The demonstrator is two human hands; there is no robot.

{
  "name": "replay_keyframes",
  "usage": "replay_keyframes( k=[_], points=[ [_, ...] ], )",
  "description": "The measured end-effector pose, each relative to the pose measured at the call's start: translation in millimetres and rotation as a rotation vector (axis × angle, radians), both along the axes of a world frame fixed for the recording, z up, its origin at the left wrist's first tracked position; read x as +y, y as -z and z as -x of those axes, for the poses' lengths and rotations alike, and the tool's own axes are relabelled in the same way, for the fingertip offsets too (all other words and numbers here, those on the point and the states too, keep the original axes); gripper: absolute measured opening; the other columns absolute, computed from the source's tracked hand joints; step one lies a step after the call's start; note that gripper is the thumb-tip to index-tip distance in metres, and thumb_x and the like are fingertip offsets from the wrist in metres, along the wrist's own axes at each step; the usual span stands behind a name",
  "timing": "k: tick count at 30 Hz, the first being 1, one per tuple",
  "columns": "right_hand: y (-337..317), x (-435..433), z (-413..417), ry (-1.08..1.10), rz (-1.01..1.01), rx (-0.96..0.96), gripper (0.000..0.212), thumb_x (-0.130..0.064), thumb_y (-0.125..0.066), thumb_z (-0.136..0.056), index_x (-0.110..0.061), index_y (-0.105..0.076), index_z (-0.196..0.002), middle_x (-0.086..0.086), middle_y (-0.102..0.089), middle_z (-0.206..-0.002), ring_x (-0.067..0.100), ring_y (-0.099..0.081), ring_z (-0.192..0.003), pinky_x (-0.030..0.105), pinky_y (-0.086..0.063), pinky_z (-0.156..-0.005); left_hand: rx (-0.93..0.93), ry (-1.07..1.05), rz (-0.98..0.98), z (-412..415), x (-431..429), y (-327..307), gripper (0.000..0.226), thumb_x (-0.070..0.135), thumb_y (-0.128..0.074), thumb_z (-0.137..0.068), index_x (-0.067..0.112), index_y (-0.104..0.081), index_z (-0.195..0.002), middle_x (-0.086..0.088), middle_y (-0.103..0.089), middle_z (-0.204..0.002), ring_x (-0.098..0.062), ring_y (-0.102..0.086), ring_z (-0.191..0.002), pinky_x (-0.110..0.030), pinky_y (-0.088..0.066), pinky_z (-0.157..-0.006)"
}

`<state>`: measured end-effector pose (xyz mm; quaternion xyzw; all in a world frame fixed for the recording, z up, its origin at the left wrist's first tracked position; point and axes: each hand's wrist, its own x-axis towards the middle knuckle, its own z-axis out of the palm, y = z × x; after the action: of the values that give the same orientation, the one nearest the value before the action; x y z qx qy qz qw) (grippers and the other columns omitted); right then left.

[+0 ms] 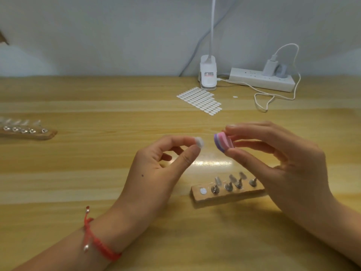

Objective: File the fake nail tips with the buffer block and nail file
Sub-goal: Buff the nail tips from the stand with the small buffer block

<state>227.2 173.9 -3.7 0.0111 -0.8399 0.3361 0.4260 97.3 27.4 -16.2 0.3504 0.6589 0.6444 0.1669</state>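
Nearest to me, a red cord bracelet (97, 245) sat on the person's left wrist above the wooden bench (68, 192). Just beyond, under the right palm, lay a wooden stand (224, 196) with small metal pegs, several carrying clear nail tips, and one white pad at its left end. Above it the left hand (156, 165) had its grip pinching a single fake nail tip (199, 142) between thumb and forefinger. The right hand (283, 159) had its grip pinching the pink and purple buffer block (223, 142) between thumb and fingers. The two were close but apart, with a narrow gap between tip and block. I judged the buffing step was about to start. The next move would call for bringing the block's face onto the tip's edge and stroking lightly, with the pinch firm enough that the tip did not flick away. I saw no nail file. Further off at the left edge lay a second stand (27, 132). Farther back were a sheet of white stickers (201, 99), a clip lamp base (208, 75) and a power strip (261, 79).
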Motion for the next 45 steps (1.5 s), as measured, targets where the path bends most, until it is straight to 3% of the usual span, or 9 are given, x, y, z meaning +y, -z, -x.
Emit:
replay_keyframes(
  k=[5,12,16,21,26,33,38,42,45],
  points=[
    [0,4,-1,0.075,-0.279,0.023,0.035,-0.006,-0.074,-0.085,-0.017,-0.061,-0.116,-0.001,-0.067,-0.110,0.007,-0.066,-0.101,0.025,-0.054,-0.088,-0.133,0.040,-0.045,4,0,0,0.024,0.050,-0.078,-0.066,0.037,-0.076,-0.085,0.006,-0.070,-0.086,-0.008,-0.056,-0.080,-0.009,-0.044,-0.071],
    [3,-3,2,0.010,-0.455,0.016,0.023,0.008,-0.066,-0.086,-0.001,-0.072,-0.107,0.012,-0.065,-0.107,0.028,-0.066,-0.105,0.036,-0.052,-0.092,-0.237,0.113,-0.038,2,-2,-3,0.026,0.039,-0.080,-0.067,0.030,-0.077,-0.092,-0.003,-0.074,-0.101,-0.021,-0.054,-0.087,-0.013,-0.046,-0.073],
    [2,1,2,0.032,-0.517,0.015,0.026,0.009,-0.071,-0.083,-0.001,-0.072,-0.107,0.011,-0.066,-0.108,0.025,-0.064,-0.109,0.030,-0.048,-0.099,-0.273,0.173,-0.035,1,-4,-8,0.029,0.036,-0.079,-0.066,0.030,-0.078,-0.095,-0.001,-0.075,-0.101,-0.013,-0.061,-0.091,-0.016,-0.047,-0.080],
    [1,4,1,0.051,-0.564,0.039,0.027,0.008,-0.072,-0.083,-0.002,-0.072,-0.108,0.012,-0.067,-0.108,0.024,-0.064,-0.109,0.029,-0.047,-0.098,-0.330,0.253,-0.119,-2,-3,-14,0.030,0.032,-0.072,-0.061,0.023,-0.078,-0.089,0.008,-0.076,-0.081,0.006,-0.066,-0.071,-0.003,-0.044,-0.062],
    [-1,7,-1,0.055,-0.596,0.030,0.023,0.006,-0.072,-0.084,-0.003,-0.073,-0.106,0.013,-0.067,-0.108,0.023,-0.063,-0.108,0.030,-0.049,-0.096,-0.325,0.252,-0.103,0,-3,-14,0.033,0.032,-0.072,-0.060,0.017,-0.078,-0.089,0.003,-0.076,-0.079,0.004,-0.065,-0.069,-0.003,-0.044,-0.059],
    [-2,7,0,0.024,-0.585,0.031,0.023,0.005,-0.070,-0.086,-0.003,-0.072,-0.108,0.013,-0.067,-0.108,0.025,-0.063,-0.110,0.033,-0.049,-0.097,-0.321,0.294,-0.061,2,-5,-16,0.025,0.030,-0.078,-0.063,0.025,-0.079,-0.088,0.009,-0.074,-0.076,0.008,-0.063,-0.067,-0.002,-0.042,-0.062],
    [1,0,2,-0.071,-0.610,0.011,0.016,0.000,-0.069,-0.091,-0.002,-0.074,-0.106,0.011,-0.068,-0.108,0.026,-0.064,-0.110,0.035,-0.050,-0.094,-0.322,0.240,0.002,4,-4,-14,0.020,0.033,-0.069,-0.070,0.027,-0.080,-0.086,0.005,-0.076,-0.088,0.004,-0.061,-0.070,-0.019,-0.041,-0.070],
    [-4,3,4,-0.041,-0.596,0.017,0.020,0.004,-0.071,-0.087,-0.003,-0.073,-0.106,0.011,-0.068,-0.107,0.029,-0.064,-0.108,0.036,-0.051,-0.093,-0.312,0.225,0.014,4,-4,-13,0.017,0.033,-0.069,-0.068,0.028,-0.079,-0.081,0.006,-0.074,-0.079,0.003,-0.061,-0.069,-0.026,-0.036,-0.073],
    [0,-5,4,-0.134,-0.586,-0.002,0.015,0.000,-0.066,-0.093,-0.002,-0.075,-0.104,0.010,-0.069,-0.108,0.026,-0.064,-0.109,0.034,-0.051,-0.093,-0.319,0.247,0.007,4,-4,-12,0.026,0.032,-0.077,-0.064,0.020,-0.079,-0.087,-0.001,-0.076,-0.088,-0.009,-0.065,-0.083,-0.036,-0.042,-0.086]
  ],
)
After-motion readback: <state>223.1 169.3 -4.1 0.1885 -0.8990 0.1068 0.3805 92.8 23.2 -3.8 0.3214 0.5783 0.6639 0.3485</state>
